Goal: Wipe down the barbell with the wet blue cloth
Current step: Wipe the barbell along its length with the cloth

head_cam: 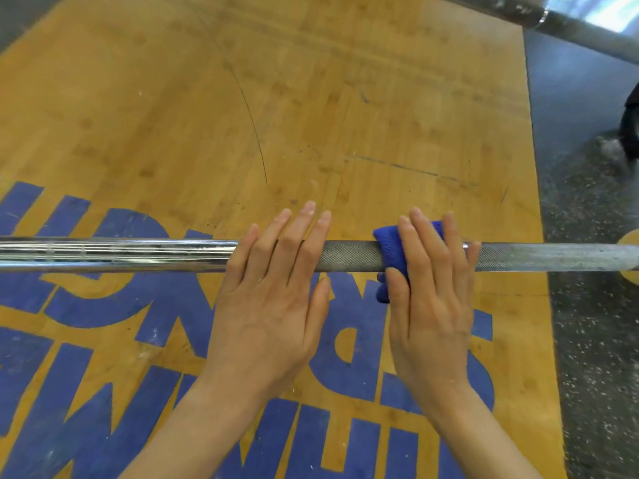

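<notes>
A steel barbell (352, 259) runs across the view from left to right, smooth and shiny on the left, knurled in the middle and right. My left hand (273, 292) rests flat on the bar where the smooth part meets the knurling, its fingers straight. My right hand (432, 288) presses the folded blue cloth (392, 250) onto the knurled part, fingers straight over the top and the thumb below the bar against the cloth. Most of the cloth is hidden under that hand.
Below the bar lies a wooden lifting platform (311, 115) with large blue letters painted on it. Dark speckled rubber flooring (587, 323) borders it on the right. Another metal bar (570, 25) crosses the top right corner. A dark object (631, 129) sits at the right edge.
</notes>
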Demonstrator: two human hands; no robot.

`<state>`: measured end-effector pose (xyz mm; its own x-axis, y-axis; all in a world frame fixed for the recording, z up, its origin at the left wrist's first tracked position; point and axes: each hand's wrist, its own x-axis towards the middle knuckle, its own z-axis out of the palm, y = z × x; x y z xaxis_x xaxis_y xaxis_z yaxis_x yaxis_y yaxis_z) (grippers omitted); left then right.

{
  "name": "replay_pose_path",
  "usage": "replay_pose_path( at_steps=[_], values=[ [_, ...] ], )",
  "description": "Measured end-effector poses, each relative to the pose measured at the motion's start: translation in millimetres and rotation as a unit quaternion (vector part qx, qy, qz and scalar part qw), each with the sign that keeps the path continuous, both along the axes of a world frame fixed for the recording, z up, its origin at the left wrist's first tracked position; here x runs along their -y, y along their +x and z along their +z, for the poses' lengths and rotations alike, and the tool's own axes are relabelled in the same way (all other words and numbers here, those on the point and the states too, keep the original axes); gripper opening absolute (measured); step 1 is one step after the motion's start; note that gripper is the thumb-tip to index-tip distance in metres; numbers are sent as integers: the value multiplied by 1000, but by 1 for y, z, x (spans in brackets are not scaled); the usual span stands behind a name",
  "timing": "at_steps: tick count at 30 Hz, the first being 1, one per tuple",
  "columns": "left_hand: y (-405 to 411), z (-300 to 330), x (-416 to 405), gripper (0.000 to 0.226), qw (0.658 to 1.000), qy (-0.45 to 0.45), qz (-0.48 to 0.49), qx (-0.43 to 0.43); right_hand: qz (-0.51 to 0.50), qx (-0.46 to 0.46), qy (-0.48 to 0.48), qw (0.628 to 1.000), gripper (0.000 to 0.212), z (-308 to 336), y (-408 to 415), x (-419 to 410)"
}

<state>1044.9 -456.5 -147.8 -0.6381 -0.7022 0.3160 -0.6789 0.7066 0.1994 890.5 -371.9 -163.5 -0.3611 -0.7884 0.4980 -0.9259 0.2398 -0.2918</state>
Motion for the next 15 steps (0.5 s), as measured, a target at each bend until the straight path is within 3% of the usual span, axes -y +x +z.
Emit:
replay_pose_path(
  at_steps=[3, 7, 11, 15],
  values=[
    [-5, 2, 3, 58, 1000, 9, 4, -3, -19, 29, -6, 999, 47, 3, 21, 20],
    [-7, 4, 13, 57, 1000, 6, 2, 3, 33, -38, 18, 999, 47, 0, -3, 17],
    [-13, 5, 21, 57, 1000, 8, 4, 4, -37, 31, -6, 999, 47, -1, 6, 27],
    [-15, 5, 30, 56, 1000, 17, -2, -1, 43, -21, 7, 999, 46, -1, 17, 44]
  ],
)
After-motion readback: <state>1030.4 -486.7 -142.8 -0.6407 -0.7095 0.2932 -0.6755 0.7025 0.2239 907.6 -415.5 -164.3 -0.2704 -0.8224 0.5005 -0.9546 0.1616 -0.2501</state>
